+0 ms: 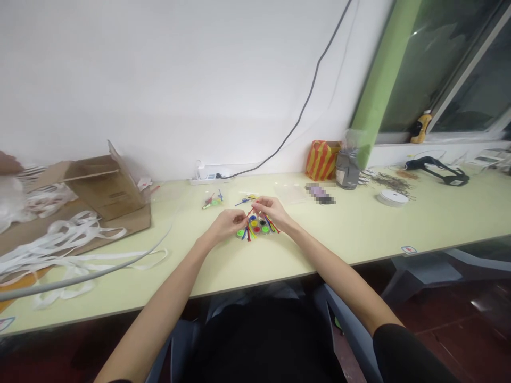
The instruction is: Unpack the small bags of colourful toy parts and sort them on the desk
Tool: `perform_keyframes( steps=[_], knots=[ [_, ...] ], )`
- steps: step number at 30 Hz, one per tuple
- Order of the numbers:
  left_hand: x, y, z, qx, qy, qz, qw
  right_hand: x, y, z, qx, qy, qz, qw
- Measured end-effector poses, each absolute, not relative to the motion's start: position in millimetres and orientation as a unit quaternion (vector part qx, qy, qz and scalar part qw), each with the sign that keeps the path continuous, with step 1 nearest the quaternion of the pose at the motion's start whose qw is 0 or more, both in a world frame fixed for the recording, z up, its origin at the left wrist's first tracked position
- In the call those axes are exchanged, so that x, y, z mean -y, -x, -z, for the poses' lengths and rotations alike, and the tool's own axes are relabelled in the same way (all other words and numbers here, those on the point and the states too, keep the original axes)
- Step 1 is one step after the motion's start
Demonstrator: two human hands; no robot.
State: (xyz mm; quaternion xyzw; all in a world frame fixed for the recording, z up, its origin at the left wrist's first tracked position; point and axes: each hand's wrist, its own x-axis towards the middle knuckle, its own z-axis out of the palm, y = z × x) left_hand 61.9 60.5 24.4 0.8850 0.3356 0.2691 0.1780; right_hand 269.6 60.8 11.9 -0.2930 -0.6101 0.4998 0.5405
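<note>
My hands meet low over the pale yellow table [319,239]. My right hand [270,211] pinches a thin red plastic stick [250,214] at its upper end. My left hand [225,223] has its fingertips close beside that stick, but what they grip is hidden. Just beneath both hands lies a cluster of round discs in green, yellow, red and blue with coloured sticks [255,227], partly covered by my fingers. Further left, a smaller group of coloured plastic pieces [211,201] lies on the table, and a blue stick [242,201] lies near my hands.
A cardboard box [107,186] and white straps [59,250] lie at left, with a grey cable [99,276] across them. A person's hand [8,163] shows at the far left edge. A striped bag [322,161], grey container [347,170] and white tape roll [393,198] stand at the back right.
</note>
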Motion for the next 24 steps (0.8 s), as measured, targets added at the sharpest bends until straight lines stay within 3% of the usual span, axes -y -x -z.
perform_keyframes(
  steps=[5,10,15,24],
  knots=[
    [-67,-57,-23,-0.372,-0.882,-0.279,0.072,-60,-273,-11,0.624,0.28,-0.51,0.522],
    [-76,-44,-27,-0.368,-0.871,-0.322,0.046,-55,-270,-13,0.664,0.24,-0.552,0.444],
    [-93,-16,-33,-0.389,-0.86,-0.329,0.024,-57,-273,-16,0.637,0.259,-0.521,0.506],
    [-99,27,-14,-0.364,-0.922,-0.128,-0.035,-61,-282,-20,0.614,0.281,-0.513,0.531]
  ],
)
